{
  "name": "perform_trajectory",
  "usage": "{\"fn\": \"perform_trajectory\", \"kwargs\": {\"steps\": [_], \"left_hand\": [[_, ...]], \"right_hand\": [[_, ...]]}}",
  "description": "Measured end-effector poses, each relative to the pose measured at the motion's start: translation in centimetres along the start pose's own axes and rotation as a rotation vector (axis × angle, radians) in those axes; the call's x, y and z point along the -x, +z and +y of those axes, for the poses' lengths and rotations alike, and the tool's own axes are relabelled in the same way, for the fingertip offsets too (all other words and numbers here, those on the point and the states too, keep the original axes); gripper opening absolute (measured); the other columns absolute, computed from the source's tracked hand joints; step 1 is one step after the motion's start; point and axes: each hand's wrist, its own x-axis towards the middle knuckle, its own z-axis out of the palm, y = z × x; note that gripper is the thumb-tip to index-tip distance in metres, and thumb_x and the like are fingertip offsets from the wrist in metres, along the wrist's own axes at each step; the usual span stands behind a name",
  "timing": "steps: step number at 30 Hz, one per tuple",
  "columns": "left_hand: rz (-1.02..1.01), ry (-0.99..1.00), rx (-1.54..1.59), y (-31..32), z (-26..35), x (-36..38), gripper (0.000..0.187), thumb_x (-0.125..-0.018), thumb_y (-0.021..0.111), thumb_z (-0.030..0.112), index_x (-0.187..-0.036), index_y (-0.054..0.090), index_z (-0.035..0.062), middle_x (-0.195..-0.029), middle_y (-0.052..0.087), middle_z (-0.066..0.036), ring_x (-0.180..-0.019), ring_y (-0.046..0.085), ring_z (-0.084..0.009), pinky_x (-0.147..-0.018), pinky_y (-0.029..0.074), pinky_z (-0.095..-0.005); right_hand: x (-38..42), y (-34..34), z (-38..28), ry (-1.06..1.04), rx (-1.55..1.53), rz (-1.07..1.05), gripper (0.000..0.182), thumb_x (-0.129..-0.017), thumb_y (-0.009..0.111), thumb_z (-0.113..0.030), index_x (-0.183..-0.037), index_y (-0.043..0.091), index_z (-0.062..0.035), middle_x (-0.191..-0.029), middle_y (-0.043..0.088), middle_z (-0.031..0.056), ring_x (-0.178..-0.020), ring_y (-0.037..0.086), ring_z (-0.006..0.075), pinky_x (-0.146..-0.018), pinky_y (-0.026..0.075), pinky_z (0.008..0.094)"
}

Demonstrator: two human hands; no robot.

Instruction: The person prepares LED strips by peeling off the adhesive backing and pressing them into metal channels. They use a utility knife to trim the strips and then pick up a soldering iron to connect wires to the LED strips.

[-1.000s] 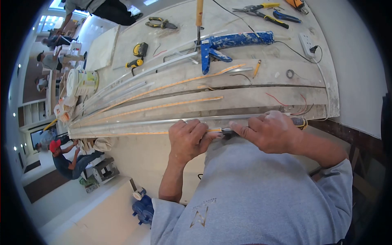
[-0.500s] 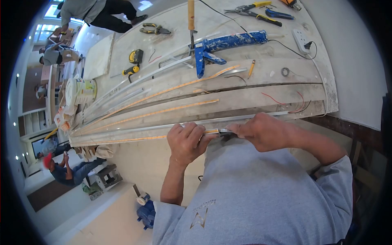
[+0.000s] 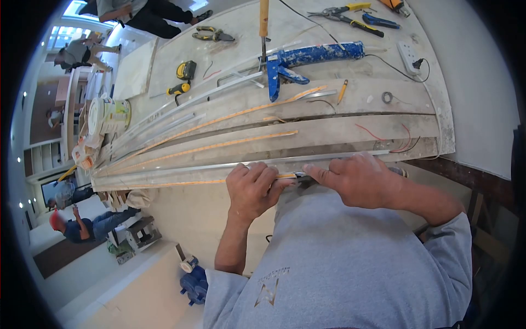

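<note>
The left hand [image 3: 249, 192] has its fingers curled closed around the near end of an orange strip [image 3: 192, 183], pinched between thumb and forefinger, with a short stub showing past the thumb; the strip runs along the near edge of the worktable [image 3: 444, 123]. The right hand [image 3: 356, 178] is closed too, wrapped over what seems to be a hand tool [image 3: 399, 171], its tip hard to make out beside the stub. The main danger is a slip: the tip sits close to the left thumb, and both hands work right in front of the grey shirt [image 3: 350, 247], so too much force on so little exposed strip could drive it into skin or cloth. A loose pinch could let the strip twist, and a hard squeeze could crease it or mar its end. With the hands out at the table's edge, little seems to brace the strip there, so it could bend. The metal rail [image 3: 307, 159] lies just beyond the knuckles, where a sudden jerk could knock it or scrape them
</note>
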Motion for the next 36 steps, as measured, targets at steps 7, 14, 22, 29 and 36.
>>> {"fn": "perform_trajectory", "kwargs": {"steps": [7,14,22,29,36], "left_hand": [[0.023,0.014,-0.049,0.6,0.0,0.3,0.041,-0.069,0.094,0.039,-0.075,0.063,0.0134,-0.068,0.059,0.000,-0.056,0.054,-0.0211,-0.054,0.037,-0.0356],[0.047,0.012,-0.048,0.5,0.0,0.2,0.040,-0.069,0.094,0.038,-0.076,0.062,0.0140,-0.069,0.059,0.000,-0.057,0.053,-0.0207,-0.055,0.038,-0.0357],[0.081,0.005,0.002,1.2,-0.1,0.1,0.039,-0.071,0.094,0.036,-0.077,0.063,0.0138,-0.069,0.059,0.000,-0.056,0.053,-0.0208,-0.055,0.037,-0.0356],[0.005,-0.009,0.017,2.1,-0.5,0.3,0.037,-0.074,0.092,0.037,-0.076,0.063,0.0140,-0.069,0.058,0.000,-0.055,0.053,-0.0220,-0.055,0.038,-0.0365],[-0.057,-0.056,0.044,2.6,-0.9,0.6,0.038,-0.078,0.089,0.043,-0.074,0.063,0.0147,-0.063,0.057,-0.002,-0.054,0.056,-0.0246,-0.054,0.040,-0.0385]], "right_hand": [[-0.9,-2.6,-0.9,0.120,-0.118,-0.252,0.058,-0.093,0.054,-0.006,-0.152,0.053,-0.0069,-0.090,0.072,0.0185,-0.079,0.072,0.0383,-0.072,0.058,0.0519],[0.5,-0.7,-0.9,0.104,-0.041,-0.087,0.060,-0.095,0.055,-0.008,-0.154,0.051,-0.0094,-0.086,0.070,0.0188,-0.076,0.071,0.0392,-0.069,0.057,0.0523],[0.3,0.9,0.3,0.117,-0.163,-0.154,0.065,-0.086,0.062,-0.003,-0.151,0.054,-0.0065,-0.083,0.070,0.0207,-0.075,0.071,0.0395,-0.068,0.057,0.0516],[-1.7,-1.8,0.3,0.206,-0.160,-0.342,0.059,-0.086,0.061,-0.001,-0.144,0.060,-0.0051,-0.080,0.071,0.0210,-0.079,0.071,0.0422,-0.073,0.057,0.0535],[-2.8,-1.5,1.0,0.193,-0.117,-0.394,0.057,-0.086,0.062,-0.003,-0.143,0.061,-0.0042,-0.084,0.072,0.0217,-0.080,0.071,0.0436,-0.075,0.057,0.0536]]}}
